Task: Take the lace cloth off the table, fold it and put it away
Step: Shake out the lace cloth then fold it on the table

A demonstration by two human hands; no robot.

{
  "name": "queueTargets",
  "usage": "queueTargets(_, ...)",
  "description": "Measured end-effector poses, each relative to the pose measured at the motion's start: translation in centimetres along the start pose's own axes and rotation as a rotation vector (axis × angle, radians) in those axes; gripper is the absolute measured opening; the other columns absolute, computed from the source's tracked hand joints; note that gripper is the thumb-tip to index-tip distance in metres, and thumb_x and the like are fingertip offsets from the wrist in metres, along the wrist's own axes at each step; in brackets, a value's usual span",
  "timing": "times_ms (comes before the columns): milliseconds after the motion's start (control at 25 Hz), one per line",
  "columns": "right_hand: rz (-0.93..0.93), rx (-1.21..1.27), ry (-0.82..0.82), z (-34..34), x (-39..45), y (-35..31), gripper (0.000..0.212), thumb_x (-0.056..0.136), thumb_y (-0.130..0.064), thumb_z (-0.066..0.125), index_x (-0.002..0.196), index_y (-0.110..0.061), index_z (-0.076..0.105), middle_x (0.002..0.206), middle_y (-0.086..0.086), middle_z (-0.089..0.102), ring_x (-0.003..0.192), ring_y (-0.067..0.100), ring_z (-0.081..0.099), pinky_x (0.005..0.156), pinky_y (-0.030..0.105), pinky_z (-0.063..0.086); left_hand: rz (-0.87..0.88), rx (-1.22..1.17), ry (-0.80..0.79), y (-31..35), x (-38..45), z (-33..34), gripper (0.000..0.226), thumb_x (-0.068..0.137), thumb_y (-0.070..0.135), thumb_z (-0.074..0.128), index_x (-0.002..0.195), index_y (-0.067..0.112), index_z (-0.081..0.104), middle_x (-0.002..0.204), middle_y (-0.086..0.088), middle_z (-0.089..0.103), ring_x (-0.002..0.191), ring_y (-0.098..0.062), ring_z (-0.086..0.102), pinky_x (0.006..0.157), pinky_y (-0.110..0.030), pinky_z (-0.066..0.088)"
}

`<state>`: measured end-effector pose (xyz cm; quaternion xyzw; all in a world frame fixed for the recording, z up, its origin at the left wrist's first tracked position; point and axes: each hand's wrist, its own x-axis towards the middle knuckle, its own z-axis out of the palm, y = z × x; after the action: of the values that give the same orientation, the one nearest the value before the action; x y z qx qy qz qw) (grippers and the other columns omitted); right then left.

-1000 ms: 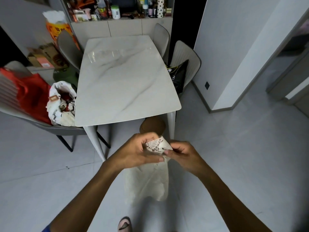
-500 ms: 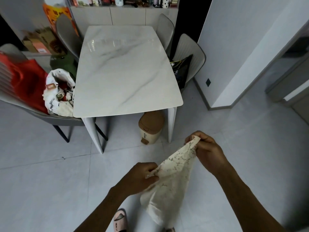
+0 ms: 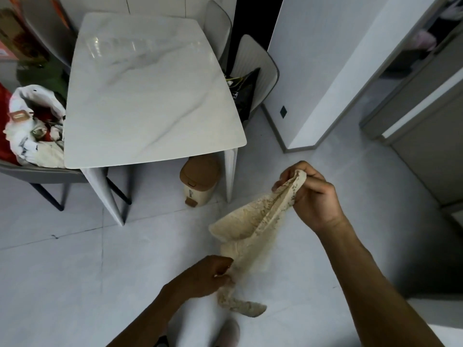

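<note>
The cream lace cloth (image 3: 253,229) hangs in the air in front of me, bunched into a long strip, off the white marble table (image 3: 150,91). My right hand (image 3: 313,196) pinches its upper end, raised to the right of the table's near corner. My left hand (image 3: 208,276) grips the cloth lower down, close to my body, and a short tail dangles below that hand. The cloth slants between the two hands with a loose fold bulging to the left.
A tan-lidded bin (image 3: 198,181) stands under the table's near edge. Grey chairs flank the table; the left chair holds a white bag (image 3: 32,128) of items, the right chair a black bag (image 3: 243,93). A white wall corner (image 3: 300,136) juts out at right.
My hands have moved further apart: the right hand stayed raised at right, the left slid down along the cloth toward my body. The cloth is drawn out longer. My view tilted further down.
</note>
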<state>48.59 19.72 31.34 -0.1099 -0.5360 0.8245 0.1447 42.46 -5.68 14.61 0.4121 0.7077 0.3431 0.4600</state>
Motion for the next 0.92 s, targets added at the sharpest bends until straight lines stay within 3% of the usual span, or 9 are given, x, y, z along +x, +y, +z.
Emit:
queueTargets(120,-0.083,-0.142,-0.003,-1.3,-1.0,-1.6,0.023,0.078,0.000,0.047,0.083,-0.009,0.068,0.084,0.011,0.071,0.086,0.028,0.067,0.076,0.033,0.054,-0.050,-0.018,-0.086,1.5,1.3,0.8,0.024,0.086,0.026,0.060,0.108,0.021,0.068,0.091,0.011,0.068,0.079,0.004,0.063,0.072,-0.022,0.052)
queueTargets(240,-0.104,-0.181,-0.008,-2.3,-2.0,-2.4,0.026,0.079,-0.001,0.048,0.082,-0.014,0.070,0.085,0.010,0.072,0.085,0.025,0.065,0.075,0.030,0.052,-0.122,-0.211,-0.297,2.5,2.2,0.5,0.032,0.086,0.017,0.069,0.118,0.017,0.069,0.110,0.002,0.072,0.099,-0.006,0.065,0.091,-0.023,0.049)
queueTargets(320,-0.103,-0.121,0.001,-2.8,-2.6,-3.0,0.018,0.076,-0.009,0.053,0.079,-0.015,0.070,0.080,0.009,0.070,0.078,0.024,0.063,0.072,0.032,0.050,-0.088,-0.547,-0.123,3.4,2.8,-0.2,0.031,0.088,0.018,0.067,0.117,0.007,0.069,0.118,-0.013,0.071,0.108,-0.020,0.065,0.098,-0.034,0.049)
queueTargets(400,-0.114,-0.082,-0.004,-3.2,-2.9,-3.6,0.012,0.072,-0.015,0.057,0.075,-0.015,0.068,0.073,0.008,0.068,0.072,0.024,0.060,0.070,0.034,0.046,-0.010,-0.742,0.229,4.2,4.2,-1.0,0.033,0.081,0.021,0.069,0.114,0.017,0.068,0.115,-0.008,0.071,0.106,-0.024,0.064,0.089,-0.034,0.054)
queueTargets(480,-0.119,-0.088,-0.023,-3.1,-2.8,-4.0,0.010,0.069,-0.016,0.059,0.075,-0.014,0.067,0.072,0.008,0.067,0.071,0.024,0.059,0.068,0.032,0.046,0.009,-0.512,0.463,5.1,6.0,-1.4,0.051,0.076,0.016,0.077,0.121,0.030,0.058,0.124,0.006,0.060,0.111,-0.014,0.057,0.087,-0.027,0.054)
queueTargets(600,-0.122,-0.173,-0.020,-2.5,-2.3,-4.2,0.014,0.072,-0.011,0.055,0.077,-0.012,0.068,0.076,0.011,0.068,0.071,0.021,0.062,0.065,0.026,0.050,-0.025,0.025,0.504,4.6,8.9,-0.7,0.051,0.077,0.026,0.080,0.124,0.021,0.058,0.120,0.012,0.053,0.110,-0.007,0.051,0.092,-0.030,0.045)
queueTargets(680,-0.133,-0.250,0.029,-2.5,-2.1,-4.2,0.015,0.073,-0.011,0.054,0.079,-0.010,0.068,0.078,0.012,0.068,0.074,0.023,0.063,0.067,0.026,0.051,-0.059,0.045,0.462,3.7,9.7,-0.3,0.015,0.086,0.030,0.070,0.092,0.018,0.064,0.092,0.008,0.063,0.088,-0.011,0.060,0.075,-0.030,0.044)
queueTargets(760,-0.151,-0.373,0.130,-3.0,-2.0,-4.1,0.019,0.078,-0.008,0.050,0.083,-0.009,0.069,0.080,0.009,0.070,0.078,0.022,0.065,0.069,0.025,0.051,-0.057,-0.015,0.501,2.5,9.6,0.0,0.022,0.092,0.031,0.063,0.077,0.015,0.060,0.071,0.005,0.061,0.066,-0.009,0.056,0.064,-0.031,0.040)
queueTargets(920,-0.203,-0.509,0.357,-4.4,-1.8,-3.9,0.028,0.085,-0.002,0.041,0.089,-0.006,0.068,0.083,0.002,0.075,0.073,0.010,0.066,0.061,0.015,0.049,0.020,-0.084,0.543,2.4,7.8,-1.7,0.018,0.092,0.037,0.060,0.076,0.034,0.068,0.075,0.016,0.070,0.071,-0.002,0.065,0.065,-0.025,0.050)
